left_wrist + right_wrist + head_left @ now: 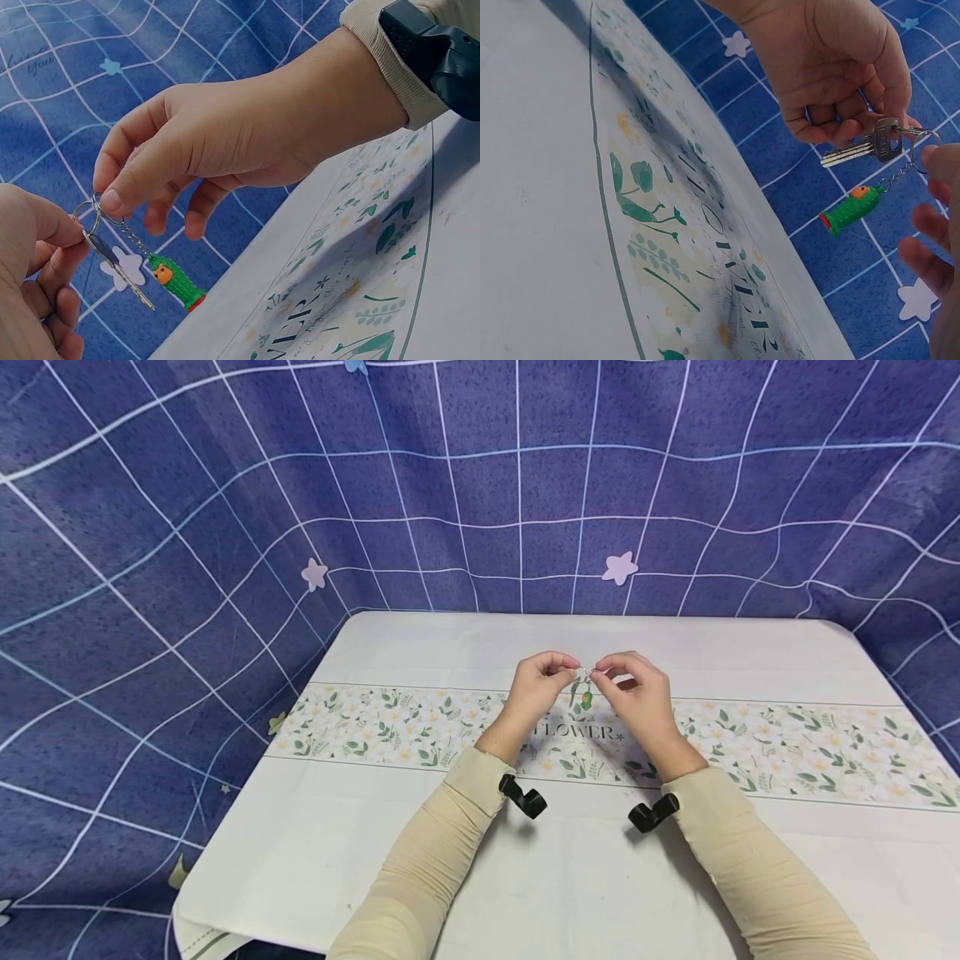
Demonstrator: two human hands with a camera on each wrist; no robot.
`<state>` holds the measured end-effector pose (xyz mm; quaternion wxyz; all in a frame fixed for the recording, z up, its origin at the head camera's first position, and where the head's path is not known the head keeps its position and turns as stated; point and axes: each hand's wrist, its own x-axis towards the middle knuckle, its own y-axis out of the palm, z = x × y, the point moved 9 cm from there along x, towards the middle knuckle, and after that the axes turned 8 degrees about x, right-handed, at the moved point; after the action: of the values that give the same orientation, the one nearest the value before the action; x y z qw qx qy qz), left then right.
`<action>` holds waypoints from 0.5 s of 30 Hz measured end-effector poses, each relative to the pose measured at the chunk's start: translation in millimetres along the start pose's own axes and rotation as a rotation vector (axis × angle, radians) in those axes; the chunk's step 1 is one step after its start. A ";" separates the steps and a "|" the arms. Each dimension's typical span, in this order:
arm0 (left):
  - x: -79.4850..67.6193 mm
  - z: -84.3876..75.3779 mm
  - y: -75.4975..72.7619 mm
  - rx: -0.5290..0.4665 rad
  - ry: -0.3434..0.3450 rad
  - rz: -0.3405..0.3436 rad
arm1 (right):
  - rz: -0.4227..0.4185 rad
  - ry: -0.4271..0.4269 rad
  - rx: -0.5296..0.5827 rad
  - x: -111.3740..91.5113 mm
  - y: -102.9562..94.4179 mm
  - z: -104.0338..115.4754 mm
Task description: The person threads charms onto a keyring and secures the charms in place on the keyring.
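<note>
A metal key ring (96, 219) is stretched between both hands above the table. The left hand (535, 690) pinches one side of it; the right hand (636, 690) pinches the other with thumb and forefinger. From the ring hangs a silver key (849, 154) with a dark head, on the left hand's side. A green charm (853, 209) with an orange face and a red end dangles by a short chain (135, 238), nearer the right hand. In the left wrist view the left hand (37, 262) is cut off by the frame edge.
A white table (420, 843) lies below, with a printed band of flowers and the word FLOWER across it. Behind and to the left hangs a blue curtain (480, 485) with a white grid and stars. Black cameras (523, 797) sit on both wrists.
</note>
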<state>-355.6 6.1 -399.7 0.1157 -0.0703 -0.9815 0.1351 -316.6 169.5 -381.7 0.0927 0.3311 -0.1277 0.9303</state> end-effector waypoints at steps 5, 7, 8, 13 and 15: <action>0.4 0.6 0.0 0.002 0.004 0.000 | 0.014 -0.065 0.004 -0.2 1.0 4.2; 0.7 0.7 -0.1 -0.002 0.004 -0.003 | 0.019 -0.067 0.012 0.0 0.8 4.9; 0.7 0.6 -0.1 -0.003 0.005 -0.004 | 0.020 -0.065 0.012 0.0 0.8 5.0; 0.7 0.8 0.3 0.007 0.001 0.001 | 0.013 -0.036 0.001 -0.9 0.0 2.7; 0.5 0.9 0.3 0.015 0.000 0.005 | 0.007 -0.017 0.000 -1.2 -0.3 1.1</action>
<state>-356.3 6.2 -400.5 0.1161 -0.0718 -0.9803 0.1427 -315.0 169.3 -381.6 0.0883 0.3386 -0.1297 0.9278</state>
